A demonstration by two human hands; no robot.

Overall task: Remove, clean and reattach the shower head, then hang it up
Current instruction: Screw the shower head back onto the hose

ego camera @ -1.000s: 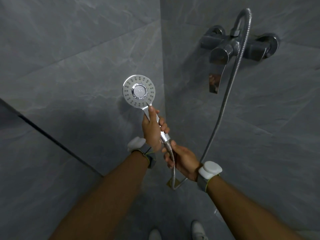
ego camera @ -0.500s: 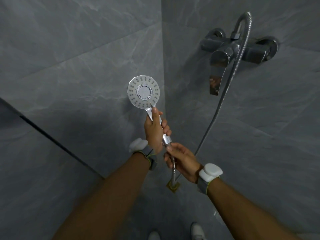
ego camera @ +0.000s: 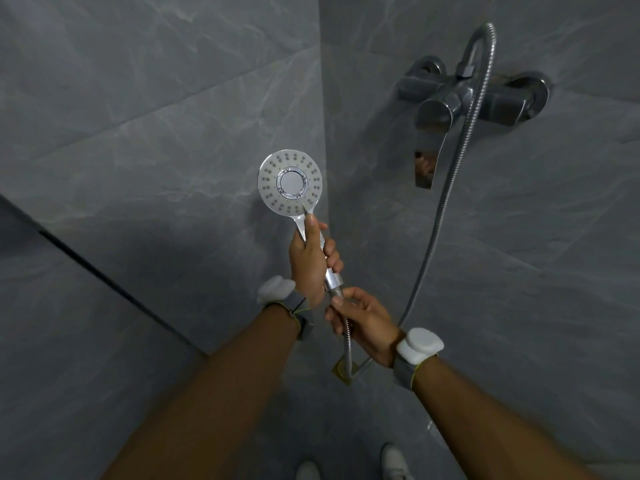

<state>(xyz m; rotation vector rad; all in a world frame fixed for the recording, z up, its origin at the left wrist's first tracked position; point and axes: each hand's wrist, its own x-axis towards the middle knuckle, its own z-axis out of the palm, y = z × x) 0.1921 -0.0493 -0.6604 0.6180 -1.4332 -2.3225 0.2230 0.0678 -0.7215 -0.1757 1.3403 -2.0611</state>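
Observation:
A chrome shower head [ego camera: 290, 183] with a round nozzle face points toward me, held up in the corner of the shower. My left hand [ego camera: 310, 263] is wrapped around its handle, thumb up along the stem. My right hand [ego camera: 363, 318] pinches the hose nut just under the handle's lower end. The metal hose [ego camera: 446, 202] loops down below my right hand, then rises to the wall mixer tap [ego camera: 464, 97].
Grey marble-look tiles cover both walls and the floor. A small square brass floor drain [ego camera: 341, 370] lies below my hands. The mixer's lever [ego camera: 429, 147] juts out at the upper right. My two white shoes [ego camera: 394, 462] show at the bottom edge.
Both hands and the shower head have drifted slightly right and up. My right hand's fingers have shifted on the hose nut, and the hose loop below has swung a little.

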